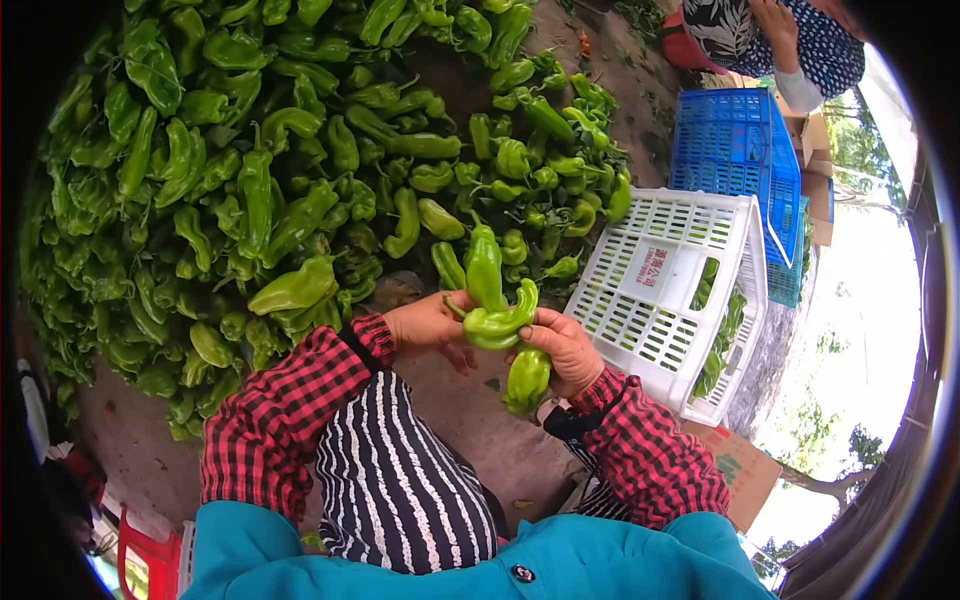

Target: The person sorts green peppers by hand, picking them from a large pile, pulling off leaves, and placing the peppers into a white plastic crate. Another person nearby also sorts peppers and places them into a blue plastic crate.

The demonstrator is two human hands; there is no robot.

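Observation:
My left hand [428, 325] is closed around an upright green pepper [484, 268], its thumb near a curled green pepper [500, 322]. The curled one lies between both hands, and my right hand [562, 350] pinches its right end. Below, another green pepper [528, 380] hangs at my right fingers, seemingly held in the same hand. A big heap of green peppers [270, 190] spreads over the ground in front of me and to the left. Some fingertips are hidden behind the peppers.
To the right stands a white plastic crate [660, 290] with green peppers inside. Behind it are a blue crate [725, 140] and cardboard boxes [815, 165]. Another person [790, 40] is at the top right. A red plastic stool [130, 555] shows at the lower left.

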